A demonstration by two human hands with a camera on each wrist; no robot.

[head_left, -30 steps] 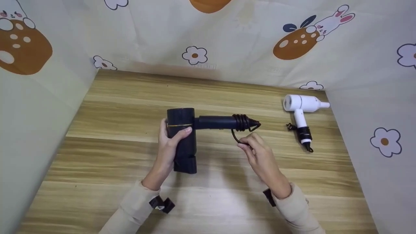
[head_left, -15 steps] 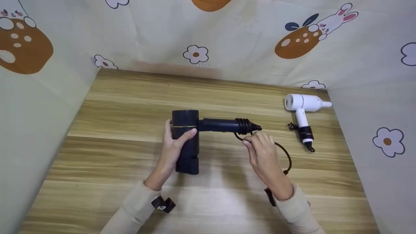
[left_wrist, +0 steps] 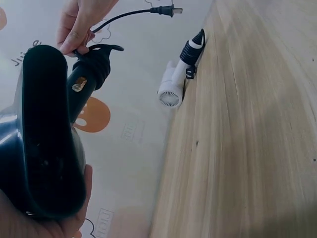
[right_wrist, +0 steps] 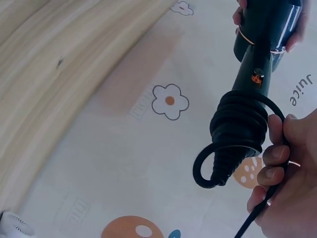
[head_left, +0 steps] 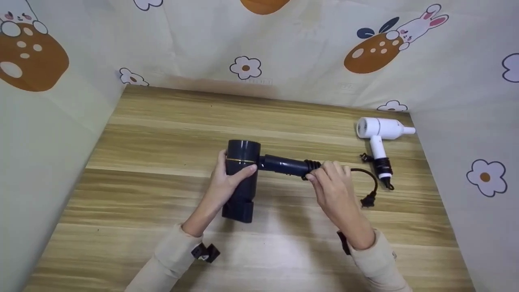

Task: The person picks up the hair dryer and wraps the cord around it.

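A dark hair dryer [head_left: 243, 178] with a thin gold ring is held above the table. My left hand [head_left: 225, 180] grips its barrel, thumb across the front. The handle [head_left: 284, 165] points right, with black cord [right_wrist: 237, 119] wound in several loops around its end. My right hand [head_left: 334, 184] pinches the cord beside these loops. The cord's loose end runs past that hand to a two-pin plug [head_left: 368, 200], which hangs free. In the left wrist view the dryer's flat nozzle [left_wrist: 52, 134] fills the left side.
A white hair dryer [head_left: 381, 128] lies at the table's back right, black cord [head_left: 382, 165] wrapped on its handle. The wooden table [head_left: 162, 134] meets patterned cloth walls [head_left: 194, 48] at the back and sides. A small camera [head_left: 205, 252] sits on the left wrist.
The dark hair dryer has shifted right and slightly toward me, its handle now tilting down to the right. My right hand has moved onto the coils' side, and the plug has swung into view.
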